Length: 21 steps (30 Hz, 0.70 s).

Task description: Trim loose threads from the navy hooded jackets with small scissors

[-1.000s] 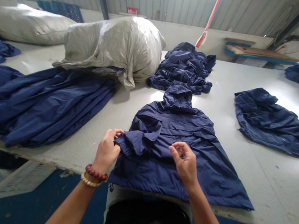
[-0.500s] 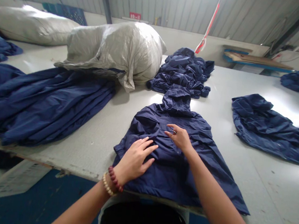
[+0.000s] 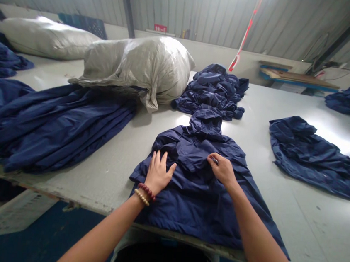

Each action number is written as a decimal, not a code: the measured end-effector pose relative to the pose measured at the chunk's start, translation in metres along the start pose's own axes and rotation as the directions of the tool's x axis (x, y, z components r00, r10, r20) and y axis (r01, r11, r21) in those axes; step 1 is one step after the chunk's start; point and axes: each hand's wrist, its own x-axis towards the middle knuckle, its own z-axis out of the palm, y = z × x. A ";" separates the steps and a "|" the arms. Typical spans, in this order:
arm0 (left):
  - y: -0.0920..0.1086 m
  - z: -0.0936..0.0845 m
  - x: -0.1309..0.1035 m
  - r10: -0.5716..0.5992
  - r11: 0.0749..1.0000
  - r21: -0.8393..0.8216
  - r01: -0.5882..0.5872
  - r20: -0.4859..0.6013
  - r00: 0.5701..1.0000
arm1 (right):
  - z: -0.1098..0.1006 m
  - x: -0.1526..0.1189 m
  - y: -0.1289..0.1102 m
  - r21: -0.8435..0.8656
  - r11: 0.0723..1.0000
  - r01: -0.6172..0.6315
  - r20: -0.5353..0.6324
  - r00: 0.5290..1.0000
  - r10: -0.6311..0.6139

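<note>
Your right hand (image 3: 221,167) has closed since the earlier frame, fingertips pinching the navy-blue hooded fabric jacket (image 3: 192,208); left hand (image 3: 159,173) rests on it, fingers spread wide. Jacket at near edge of white flat-topped table (image 3: 304,211), hood pointing away. Beyond: crumpled navy fabric pile (image 3: 213,89), bulging silver-grey sack (image 3: 144,65) to its left.

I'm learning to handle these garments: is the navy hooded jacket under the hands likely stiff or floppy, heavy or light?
The navy hooded jacket will probably sag when lifted, since its hood and body lie in soft creases. It looks fairly light for its size, the cloth appearing thin. Its smooth, faint sheen suggests it may be slippery.
</note>
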 end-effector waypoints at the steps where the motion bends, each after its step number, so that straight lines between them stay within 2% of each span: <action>1: 0.006 -0.007 0.000 0.034 0.999 -0.010 -0.034 -0.062 0.998 | -0.011 -0.012 0.003 0.030 1.000 -0.003 -0.019 1.000 0.003; 3: 0.022 -0.021 -0.005 0.123 0.990 -0.057 -0.131 -0.127 0.984 | -0.029 -0.039 0.007 0.116 0.993 -0.031 -0.055 0.998 0.037; 4: 0.030 -0.026 -0.008 0.182 0.975 -0.108 -0.192 -0.100 0.978 | -0.035 -0.051 0.008 0.157 0.986 -0.052 -0.069 0.996 0.063; 6: 0.046 -0.031 -0.017 0.324 0.917 -0.265 -0.299 0.055 0.944 | -0.042 -0.072 0.006 0.211 0.973 -0.093 -0.089 0.990 0.114; 9: 0.062 -0.022 -0.027 0.482 0.835 -0.433 -0.340 0.277 0.831 | -0.041 -0.087 -0.004 0.280 0.951 -0.128 -0.109 0.980 0.164; 11: 0.067 -0.010 -0.030 0.485 0.840 -0.427 -0.334 0.318 0.814 | -0.037 -0.088 -0.012 0.344 0.928 -0.140 -0.103 0.977 0.185; 16: 0.072 0.012 -0.024 0.459 0.860 -0.402 -0.315 0.338 0.822 | -0.028 -0.087 -0.024 0.477 0.862 -0.171 -0.105 0.963 0.248; 19: 0.074 0.015 -0.021 0.440 0.868 -0.403 -0.290 0.355 0.825 | -0.024 -0.100 -0.023 0.498 0.839 -0.217 -0.199 0.914 0.354; 21: 0.074 0.016 -0.021 0.418 0.875 -0.411 -0.257 0.369 0.830 | -0.021 -0.115 -0.022 0.450 0.859 -0.242 -0.284 0.874 0.395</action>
